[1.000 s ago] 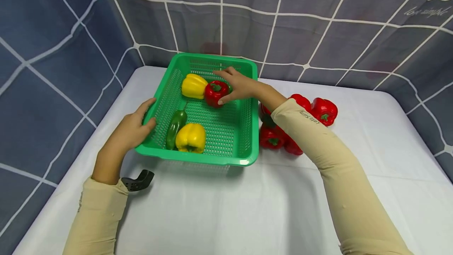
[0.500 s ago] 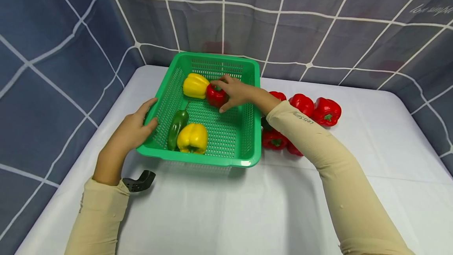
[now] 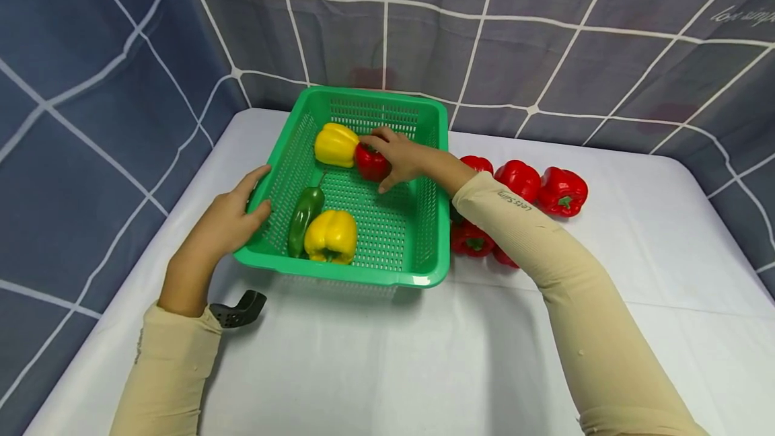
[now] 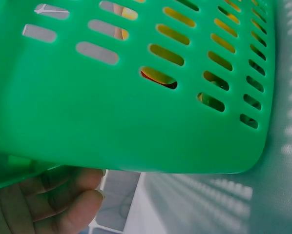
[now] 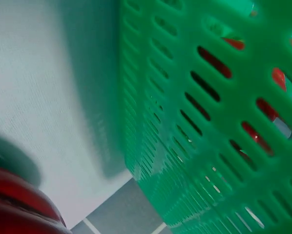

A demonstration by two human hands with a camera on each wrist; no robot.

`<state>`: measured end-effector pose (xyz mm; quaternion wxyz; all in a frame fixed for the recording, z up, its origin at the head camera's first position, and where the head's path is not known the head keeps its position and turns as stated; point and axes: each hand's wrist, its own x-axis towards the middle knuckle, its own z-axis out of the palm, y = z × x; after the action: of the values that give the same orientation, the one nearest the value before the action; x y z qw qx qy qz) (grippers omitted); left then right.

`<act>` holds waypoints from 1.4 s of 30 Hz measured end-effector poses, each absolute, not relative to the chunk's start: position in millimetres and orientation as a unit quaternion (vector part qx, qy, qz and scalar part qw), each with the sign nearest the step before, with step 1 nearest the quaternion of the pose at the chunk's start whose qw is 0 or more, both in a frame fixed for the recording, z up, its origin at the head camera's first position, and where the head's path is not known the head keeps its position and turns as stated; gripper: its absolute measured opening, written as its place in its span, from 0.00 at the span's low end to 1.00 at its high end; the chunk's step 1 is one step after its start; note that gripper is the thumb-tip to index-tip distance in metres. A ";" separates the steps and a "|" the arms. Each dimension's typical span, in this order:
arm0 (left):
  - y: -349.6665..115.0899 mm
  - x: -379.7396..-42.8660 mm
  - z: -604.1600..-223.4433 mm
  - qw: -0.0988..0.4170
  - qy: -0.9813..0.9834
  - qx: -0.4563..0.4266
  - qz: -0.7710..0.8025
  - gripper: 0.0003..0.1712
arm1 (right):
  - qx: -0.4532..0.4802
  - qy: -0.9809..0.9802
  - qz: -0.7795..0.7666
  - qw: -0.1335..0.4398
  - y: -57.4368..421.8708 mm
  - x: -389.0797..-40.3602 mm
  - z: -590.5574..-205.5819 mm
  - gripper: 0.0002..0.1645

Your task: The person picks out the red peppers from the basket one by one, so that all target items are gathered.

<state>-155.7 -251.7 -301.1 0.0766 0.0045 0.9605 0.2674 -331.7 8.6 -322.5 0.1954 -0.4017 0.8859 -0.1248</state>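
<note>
My left hand (image 3: 223,219) grips the left rim of a green plastic basket (image 3: 345,274), thumb at the inner side; in the left wrist view its fingers (image 4: 75,214) curl beneath the rim. Inside, toward the back, my right hand (image 3: 399,157) holds a red bell pepper (image 3: 371,163), fingers over its top and thumb at the near side. That pepper sits against a yellow bell pepper (image 3: 336,144). Nearer the front left lie a long green chili pepper (image 3: 305,221) and another yellow bell pepper (image 3: 331,236). The right wrist view shows the basket's perforated wall (image 5: 185,122), not the hand.
Several red bell peppers (image 3: 563,192) lie on the white tablecloth (image 3: 375,355) right of the basket, some partly hidden by the right forearm. A dark grey curtain (image 3: 436,52) with white lines rises behind. A black strap-like piece (image 3: 239,309) sits at the left wrist.
My right hand has lowered and its fingers have moved over the red pepper, hiding more of its top. The left hand stays on the rim. The view has shifted slightly.
</note>
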 end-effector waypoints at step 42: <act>-252.3 -156.7 -304.2 0.063 0.961 0.010 0.269 0.35 | -0.400 0.889 -0.167 0.149 9.5 -334.0 -327.5 0.56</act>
<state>-156.7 -252.3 -304.2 0.0632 0.0101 0.9610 0.2690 -334.0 9.5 -327.5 0.1492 -0.4003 0.8885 -0.1674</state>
